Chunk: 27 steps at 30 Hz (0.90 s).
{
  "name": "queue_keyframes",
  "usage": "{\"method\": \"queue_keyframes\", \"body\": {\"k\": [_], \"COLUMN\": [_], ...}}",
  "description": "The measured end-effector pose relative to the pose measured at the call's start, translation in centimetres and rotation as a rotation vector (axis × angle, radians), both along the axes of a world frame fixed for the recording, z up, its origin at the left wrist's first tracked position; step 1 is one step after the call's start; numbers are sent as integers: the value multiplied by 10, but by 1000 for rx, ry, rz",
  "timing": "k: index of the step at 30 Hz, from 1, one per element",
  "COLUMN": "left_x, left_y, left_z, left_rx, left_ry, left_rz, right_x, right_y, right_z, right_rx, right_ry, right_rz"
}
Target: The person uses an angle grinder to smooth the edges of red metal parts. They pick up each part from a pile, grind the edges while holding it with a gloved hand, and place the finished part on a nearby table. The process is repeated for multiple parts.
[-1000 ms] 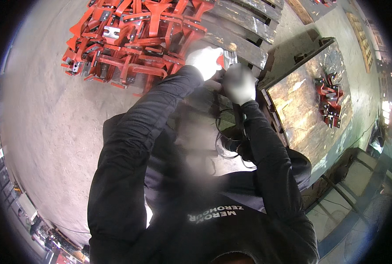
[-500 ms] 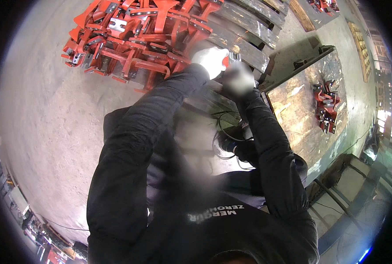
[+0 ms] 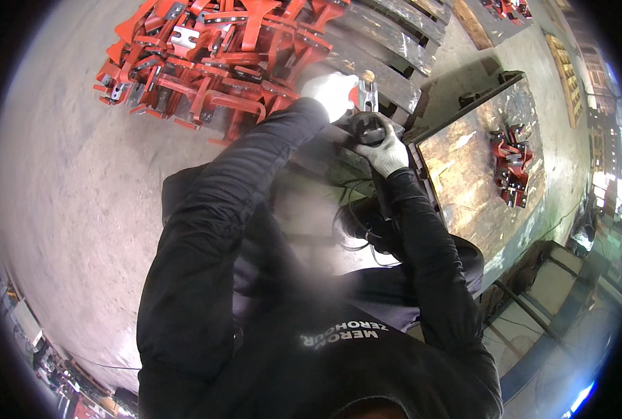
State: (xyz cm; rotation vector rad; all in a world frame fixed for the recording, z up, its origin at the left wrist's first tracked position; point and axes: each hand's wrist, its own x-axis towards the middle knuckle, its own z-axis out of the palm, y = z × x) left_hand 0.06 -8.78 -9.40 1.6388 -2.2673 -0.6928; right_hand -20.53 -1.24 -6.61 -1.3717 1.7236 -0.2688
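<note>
In a white glove, my left hand point(image 3: 330, 96) is closed on a red-painted metal bracket. The bracket's bare silver slotted end point(image 3: 368, 96) sticks out to the right of the glove, and its red part is mostly hidden by my fingers. My right hand point(image 3: 389, 151), also gloved, wraps round a dark handheld power tool point(image 3: 367, 128) that looks like an angle grinder. The tool's rounded head sits just below the silver end; whether they touch I cannot tell. A cable point(image 3: 356, 188) loops below the right hand.
A large heap of red metal brackets point(image 3: 206, 66) lies to the far left. Behind my hands is a dark wooden pallet point(image 3: 384, 35). To the right stands a worn table point(image 3: 457, 164), with a small pile of red brackets point(image 3: 512, 166) on it. Another wooden pallet point(image 3: 568, 80) lies at the far right.
My right hand has drawn back toward me with the grinder, from a motion blur to a clear view. The bracket's silver slotted end now shows more fully. My left hand has barely moved.
</note>
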Motion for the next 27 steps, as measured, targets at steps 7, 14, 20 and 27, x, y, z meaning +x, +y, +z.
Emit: {"method": "queue_keyframes", "body": {"k": [7, 14, 20, 27], "left_x": [-3, -4, -1, -5], "left_y": [-3, -4, -3, -5], "left_z": [3, 7, 0, 12], "left_rx": [25, 26, 2, 48], "left_ry": [0, -13, -5, -18], "left_rz": [-22, -26, -28, -29], "right_x": [-13, -29, -20, -26], "right_y": [5, -10, -18, -33], "right_z": [-50, -90, -67, -80], "right_rx": [-170, -191, -167, -201], "right_ry": [74, -17, 29, 145], "right_rz": [46, 15, 19, 160]}}
